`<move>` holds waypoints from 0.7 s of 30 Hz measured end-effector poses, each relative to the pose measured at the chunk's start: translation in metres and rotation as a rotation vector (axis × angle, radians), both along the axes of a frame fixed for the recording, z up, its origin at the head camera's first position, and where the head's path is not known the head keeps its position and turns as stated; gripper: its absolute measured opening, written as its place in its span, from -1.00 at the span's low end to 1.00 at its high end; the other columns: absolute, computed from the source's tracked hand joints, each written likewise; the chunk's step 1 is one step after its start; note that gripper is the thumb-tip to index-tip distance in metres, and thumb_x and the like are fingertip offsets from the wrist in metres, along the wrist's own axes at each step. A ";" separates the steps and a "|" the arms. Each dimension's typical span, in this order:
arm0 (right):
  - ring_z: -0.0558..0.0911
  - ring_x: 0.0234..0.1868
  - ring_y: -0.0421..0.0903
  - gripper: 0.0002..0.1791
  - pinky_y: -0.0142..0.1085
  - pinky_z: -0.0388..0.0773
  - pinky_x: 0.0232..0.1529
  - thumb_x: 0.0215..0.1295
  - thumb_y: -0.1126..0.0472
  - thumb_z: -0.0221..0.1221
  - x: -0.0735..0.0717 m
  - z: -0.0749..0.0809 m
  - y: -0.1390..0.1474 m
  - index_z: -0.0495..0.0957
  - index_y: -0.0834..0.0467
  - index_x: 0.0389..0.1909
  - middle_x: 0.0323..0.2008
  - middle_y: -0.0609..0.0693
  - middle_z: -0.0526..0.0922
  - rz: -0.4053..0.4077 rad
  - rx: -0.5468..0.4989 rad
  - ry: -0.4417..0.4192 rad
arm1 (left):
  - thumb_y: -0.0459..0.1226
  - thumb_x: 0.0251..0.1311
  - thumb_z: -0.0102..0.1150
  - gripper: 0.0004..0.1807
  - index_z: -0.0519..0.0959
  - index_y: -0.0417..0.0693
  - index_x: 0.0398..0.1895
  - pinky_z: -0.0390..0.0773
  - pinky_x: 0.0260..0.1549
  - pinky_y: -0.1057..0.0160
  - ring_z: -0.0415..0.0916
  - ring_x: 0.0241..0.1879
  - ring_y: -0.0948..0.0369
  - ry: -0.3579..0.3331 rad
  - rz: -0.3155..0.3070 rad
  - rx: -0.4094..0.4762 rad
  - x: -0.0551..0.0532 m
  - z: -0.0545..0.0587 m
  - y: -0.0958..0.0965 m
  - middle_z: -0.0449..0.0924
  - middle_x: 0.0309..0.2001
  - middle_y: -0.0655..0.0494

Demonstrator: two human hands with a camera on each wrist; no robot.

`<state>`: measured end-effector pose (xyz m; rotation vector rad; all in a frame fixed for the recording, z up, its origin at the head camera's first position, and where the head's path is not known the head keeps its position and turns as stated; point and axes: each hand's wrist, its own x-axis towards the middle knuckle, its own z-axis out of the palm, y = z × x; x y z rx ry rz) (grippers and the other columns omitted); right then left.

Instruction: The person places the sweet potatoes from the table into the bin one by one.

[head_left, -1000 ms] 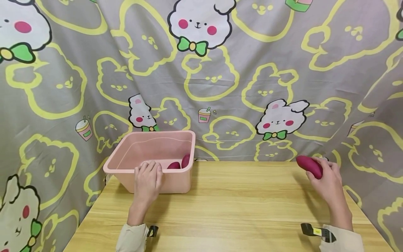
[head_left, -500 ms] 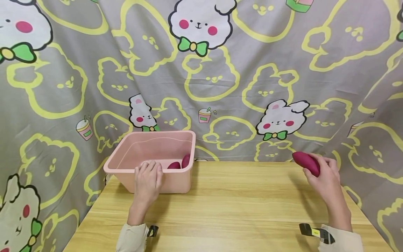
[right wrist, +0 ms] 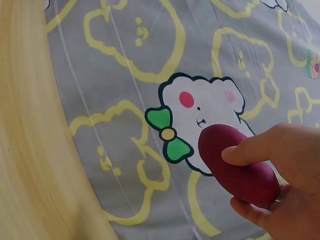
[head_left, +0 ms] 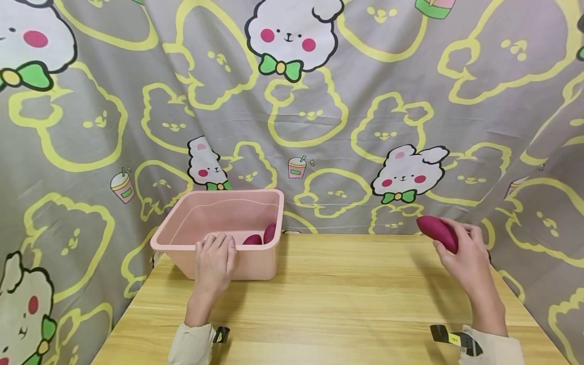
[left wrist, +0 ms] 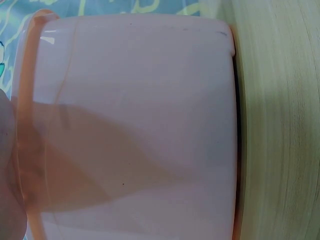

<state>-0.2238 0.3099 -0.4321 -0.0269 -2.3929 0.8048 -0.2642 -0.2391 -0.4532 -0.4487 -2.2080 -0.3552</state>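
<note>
My left hand grips the front rim of a pink plastic bin at the left of the table, fingers curled over the edge. In the left wrist view the bin's front wall fills most of the picture. Inside, two purple-red sweet potatoes lie by the right end, partly hidden by the front rim. Over the right side of the table, my right hand holds another purple-red sweet potato, smooth and tapered. In the right wrist view my thumb lies across this sweet potato, with fingers beneath it.
The wooden table stretches between bin and right hand. A grey curtain with yellow outlines and white cartoon animals hangs behind it and along both sides. Each forearm wears a dark strap.
My right hand has moved slightly left and up, carrying the sweet potato off the far right of the table. The left hand and the bin stay where they were.
</note>
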 end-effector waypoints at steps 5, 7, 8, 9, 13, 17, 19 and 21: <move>0.39 0.03 0.48 -0.31 0.30 0.18 -0.15 0.22 0.37 0.33 0.000 0.002 -0.006 0.40 0.20 0.39 0.19 0.45 0.28 0.014 0.010 0.014 | -0.20 0.50 -0.24 -0.66 0.49 -0.10 -0.39 0.27 -0.20 -0.11 0.45 -0.22 -0.12 0.008 -0.002 0.004 0.000 -0.001 0.000 0.58 -0.33 -0.05; 0.40 0.01 0.48 -0.31 0.30 0.18 -0.16 0.22 0.37 0.33 0.001 0.003 -0.007 0.39 0.20 0.40 0.18 0.45 0.28 0.019 0.011 0.017 | -0.20 0.50 -0.23 -0.66 0.49 -0.10 -0.39 0.27 -0.20 -0.11 0.45 -0.22 -0.12 0.012 -0.004 0.007 0.000 -0.001 0.000 0.57 -0.33 -0.04; 0.40 0.00 0.48 -0.31 0.29 0.18 -0.17 0.22 0.37 0.33 0.001 0.004 -0.008 0.39 0.19 0.40 0.19 0.45 0.28 0.021 0.011 0.017 | -0.21 0.50 -0.22 -0.67 0.49 -0.10 -0.39 0.27 -0.20 -0.11 0.45 -0.22 -0.12 0.013 -0.006 0.009 0.000 -0.001 -0.001 0.57 -0.34 -0.04; 0.40 -0.01 0.48 -0.31 0.28 0.19 -0.18 0.22 0.37 0.33 0.001 0.004 -0.009 0.39 0.19 0.40 0.19 0.44 0.28 0.021 0.013 0.017 | -0.21 0.50 -0.22 -0.67 0.49 -0.10 -0.39 0.27 -0.19 -0.11 0.45 -0.22 -0.12 0.015 -0.006 0.010 0.000 -0.001 -0.001 0.57 -0.34 -0.04; 0.41 0.00 0.46 -0.31 0.24 0.26 -0.22 0.23 0.37 0.34 0.001 0.007 -0.012 0.40 0.18 0.40 0.19 0.43 0.29 0.024 0.015 0.012 | -0.21 0.49 -0.21 -0.68 0.50 -0.11 -0.38 0.27 -0.19 -0.11 0.45 -0.21 -0.13 0.014 -0.009 0.012 0.000 0.000 -0.001 0.57 -0.33 -0.05; 0.40 0.01 0.44 -0.31 0.22 0.32 -0.24 0.22 0.37 0.34 0.001 0.009 -0.015 0.40 0.17 0.40 0.18 0.42 0.29 0.031 0.018 0.011 | -0.22 0.49 -0.21 -0.67 0.51 -0.12 -0.37 0.28 -0.18 -0.11 0.46 -0.21 -0.13 0.012 -0.008 0.009 0.001 0.000 0.000 0.58 -0.33 -0.05; 0.39 0.02 0.44 -0.31 0.22 0.31 -0.23 0.22 0.37 0.34 0.001 0.009 -0.017 0.41 0.17 0.39 0.18 0.41 0.30 0.034 0.020 0.016 | -0.22 0.49 -0.21 -0.67 0.51 -0.13 -0.37 0.28 -0.17 -0.12 0.46 -0.20 -0.14 0.009 -0.008 0.009 0.001 0.000 0.000 0.58 -0.33 -0.05; 0.39 0.03 0.44 -0.31 0.23 0.30 -0.23 0.21 0.38 0.35 0.001 0.010 -0.019 0.41 0.17 0.39 0.17 0.41 0.30 0.038 0.022 0.021 | -0.22 0.49 -0.21 -0.67 0.52 -0.13 -0.37 0.28 -0.17 -0.12 0.46 -0.20 -0.14 0.004 -0.009 0.010 0.001 0.000 0.000 0.58 -0.33 -0.06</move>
